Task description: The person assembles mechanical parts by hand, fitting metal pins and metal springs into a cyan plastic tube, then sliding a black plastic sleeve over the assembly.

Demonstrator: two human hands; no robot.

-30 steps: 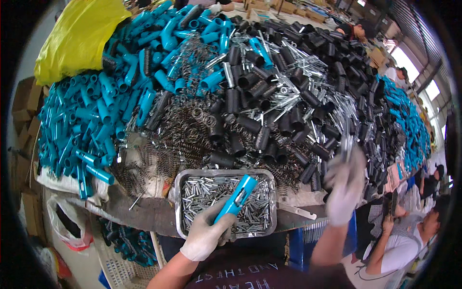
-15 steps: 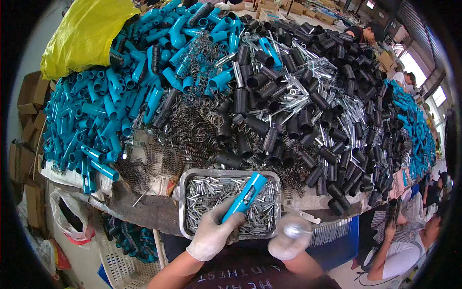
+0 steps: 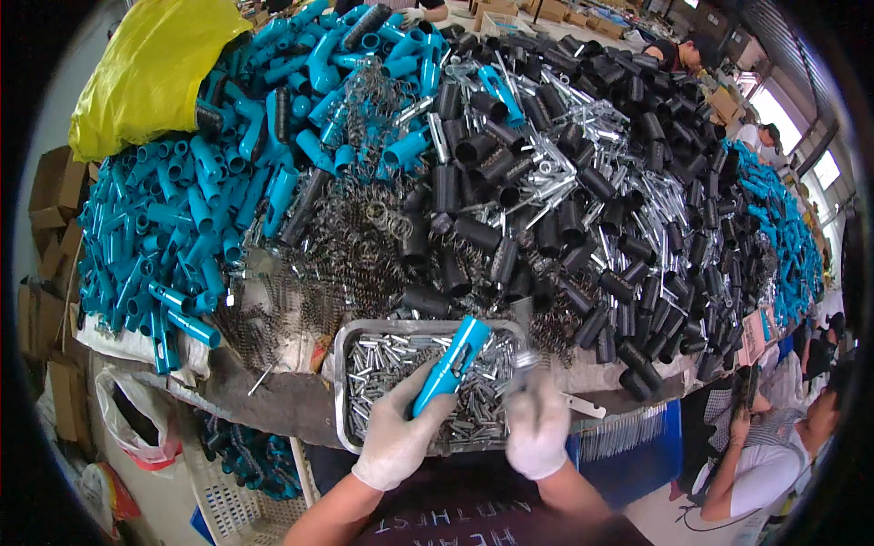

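Leftward, away from the black tubes (image 3: 597,185), the right hand (image 3: 537,428) has come to the metal tray (image 3: 341,382). I see the blue tube (image 3: 452,366) at this hand's left, apart, long axis leaning up-right; the left hand (image 3: 399,430) is closed around its lower part. Right fingers point upward, blurred; whether they grip the silver piece (image 3: 525,361), I cannot tell.

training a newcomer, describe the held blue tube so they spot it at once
Find the big heap of blue and black parts, then the metal tray at its near edge. Over that tray, the left grip holds the slotted blue tube. Unlike the heaped blue tubes, it is held up.
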